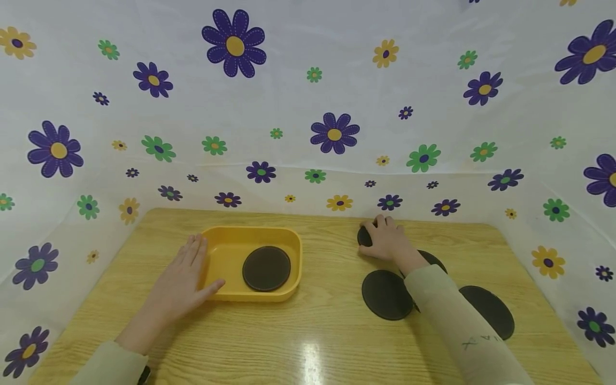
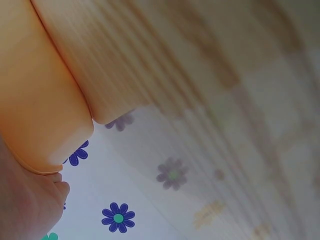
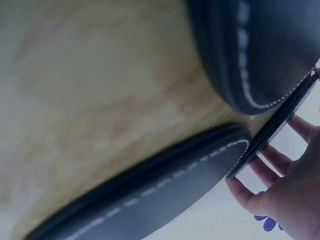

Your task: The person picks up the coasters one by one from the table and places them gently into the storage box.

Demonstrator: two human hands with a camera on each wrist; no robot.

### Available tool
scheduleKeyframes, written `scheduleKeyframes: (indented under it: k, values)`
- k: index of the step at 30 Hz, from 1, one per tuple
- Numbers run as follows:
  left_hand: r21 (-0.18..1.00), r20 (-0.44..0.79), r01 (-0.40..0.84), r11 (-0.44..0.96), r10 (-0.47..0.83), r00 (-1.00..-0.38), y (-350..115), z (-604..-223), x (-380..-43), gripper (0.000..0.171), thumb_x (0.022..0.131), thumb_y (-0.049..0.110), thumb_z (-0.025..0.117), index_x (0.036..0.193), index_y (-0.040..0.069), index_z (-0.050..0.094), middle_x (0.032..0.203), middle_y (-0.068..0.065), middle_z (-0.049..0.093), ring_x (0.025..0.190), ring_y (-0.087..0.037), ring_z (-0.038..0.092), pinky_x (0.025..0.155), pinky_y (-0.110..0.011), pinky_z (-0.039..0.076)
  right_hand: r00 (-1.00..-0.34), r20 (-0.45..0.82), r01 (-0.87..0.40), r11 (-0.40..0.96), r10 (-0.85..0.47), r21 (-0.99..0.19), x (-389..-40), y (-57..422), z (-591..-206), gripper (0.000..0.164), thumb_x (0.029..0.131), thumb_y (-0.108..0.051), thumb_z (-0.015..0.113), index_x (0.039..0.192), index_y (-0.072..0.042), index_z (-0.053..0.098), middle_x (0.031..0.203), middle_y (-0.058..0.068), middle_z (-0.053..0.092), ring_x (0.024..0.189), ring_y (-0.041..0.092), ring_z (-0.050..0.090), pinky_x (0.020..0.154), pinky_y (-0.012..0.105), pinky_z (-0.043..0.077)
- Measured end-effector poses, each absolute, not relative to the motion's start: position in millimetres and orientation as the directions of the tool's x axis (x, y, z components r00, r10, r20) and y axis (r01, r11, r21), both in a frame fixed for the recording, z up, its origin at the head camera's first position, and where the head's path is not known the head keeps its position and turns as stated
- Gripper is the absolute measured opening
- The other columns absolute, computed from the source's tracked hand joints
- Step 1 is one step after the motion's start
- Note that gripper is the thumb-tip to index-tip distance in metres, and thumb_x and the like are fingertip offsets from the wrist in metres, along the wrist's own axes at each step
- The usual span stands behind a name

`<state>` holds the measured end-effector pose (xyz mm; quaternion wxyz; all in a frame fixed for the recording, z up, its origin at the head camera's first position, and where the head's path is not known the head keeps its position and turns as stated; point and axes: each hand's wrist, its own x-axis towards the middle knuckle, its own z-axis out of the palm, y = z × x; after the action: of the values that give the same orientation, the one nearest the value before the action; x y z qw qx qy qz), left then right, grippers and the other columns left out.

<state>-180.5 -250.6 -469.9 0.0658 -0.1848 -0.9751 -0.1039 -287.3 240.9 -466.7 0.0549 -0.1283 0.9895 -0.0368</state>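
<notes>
My left hand rests along the left side of a yellow plastic tray, fingers straight and together, thumb over the front rim. Inside the tray, toward its right end, lies a dark round coaster. Over at the back right of the table, my right hand grips the edge of another round coaster. The right wrist view shows this held coaster tilted up on edge, fingers spread along it. White stitching runs round the near coaster in that view.
Black coasters lie around my right forearm: one to its left, one partly under the arm and one to its right. The wood-grain table is enclosed by a white flowered cloth at the back and sides.
</notes>
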Motion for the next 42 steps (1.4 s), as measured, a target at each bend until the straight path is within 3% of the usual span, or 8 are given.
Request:
scheduleKeyframes:
  k: [5,8,12,15,20,27,34,42]
  values:
    - [0.172,0.18,0.378,0.91,0.348,-0.92,-250,-471,-180,0.105,0.101,0.062,0.059,0.162,-0.015,0.022,0.172,-0.034,0.02,0.161,-0.052,0.021,0.136,-0.04,0.001,-0.961,-0.094,-0.252,0.964,-0.259,-0.083,-290,240,-465,0.08,0.086,-0.053,0.065,0.151,-0.008,0.051,0.143,0.033,0.047,0.134,0.053,0.046,0.101,0.077,0.046]
    - [0.172,0.177,0.375,0.911,0.345,-0.922,-249,-469,-180,0.105,0.101,0.062,0.059,0.162,-0.015,0.022,0.172,-0.034,0.02,0.161,-0.052,0.021,0.137,-0.045,0.006,-0.962,-0.105,-0.247,0.967,-0.253,-0.071,-291,239,-464,0.082,0.086,-0.054,0.065,0.151,-0.007,0.051,0.144,0.033,0.046,0.135,0.054,0.045,0.102,0.079,0.045]
    - [0.165,0.153,0.365,0.916,0.341,-0.927,-249,-466,-180,0.106,0.101,0.063,0.058,0.162,-0.015,0.021,0.173,-0.034,0.019,0.161,-0.052,0.02,0.133,-0.058,0.022,-0.962,-0.117,-0.244,0.968,-0.249,-0.052,-293,238,-463,0.084,0.086,-0.058,0.067,0.15,-0.007,0.051,0.144,0.033,0.047,0.135,0.053,0.045,0.103,0.08,0.044]
    - [0.162,0.136,0.361,0.918,0.342,-0.93,-248,-464,-181,0.107,0.101,0.064,0.057,0.162,-0.015,0.02,0.173,-0.033,0.017,0.161,-0.052,0.019,0.132,-0.061,0.025,-0.96,-0.114,-0.253,0.967,-0.256,-0.039,-293,237,-461,0.083,0.086,-0.058,0.068,0.15,-0.008,0.051,0.144,0.032,0.048,0.135,0.051,0.046,0.102,0.079,0.046]
    - [0.161,0.135,0.366,0.917,0.347,-0.928,-248,-464,-181,0.108,0.101,0.065,0.056,0.162,-0.016,0.02,0.173,-0.034,0.016,0.161,-0.052,0.02,0.132,-0.06,0.024,-0.957,-0.103,-0.27,0.962,-0.273,-0.035,-290,232,-454,0.083,0.085,-0.058,0.068,0.15,-0.009,0.052,0.142,0.03,0.049,0.131,0.048,0.048,0.099,0.074,0.049]
    - [0.165,0.14,0.365,0.916,0.345,-0.928,-248,-465,-180,0.108,0.101,0.065,0.056,0.162,-0.015,0.02,0.173,-0.034,0.017,0.161,-0.052,0.02,0.133,-0.059,0.023,-0.947,-0.096,-0.308,0.951,-0.307,-0.002,-289,221,-441,0.079,0.086,-0.057,0.066,0.15,-0.013,0.052,0.147,0.028,0.049,0.139,0.05,0.044,0.105,0.078,0.045]
    - [0.172,0.133,0.363,0.916,0.343,-0.93,-248,-464,-180,0.107,0.101,0.064,0.057,0.162,-0.016,0.02,0.173,-0.034,0.017,0.161,-0.052,0.019,0.134,-0.058,0.02,-0.925,-0.039,-0.378,0.926,-0.378,-0.009,-282,203,-422,0.075,0.086,-0.051,0.064,0.15,-0.015,0.054,0.139,0.023,0.05,0.129,0.043,0.046,0.099,0.072,0.046]
    - [0.171,0.129,0.362,0.916,0.344,-0.93,-248,-464,-180,0.107,0.101,0.065,0.056,0.163,-0.015,0.019,0.173,-0.034,0.018,0.161,-0.052,0.02,0.135,-0.057,0.02,-0.895,0.022,-0.446,0.895,-0.446,-0.004,-276,178,-406,0.076,0.088,-0.052,0.067,0.154,-0.017,0.052,0.151,0.023,0.047,0.138,0.044,0.043,0.1,0.069,0.046]
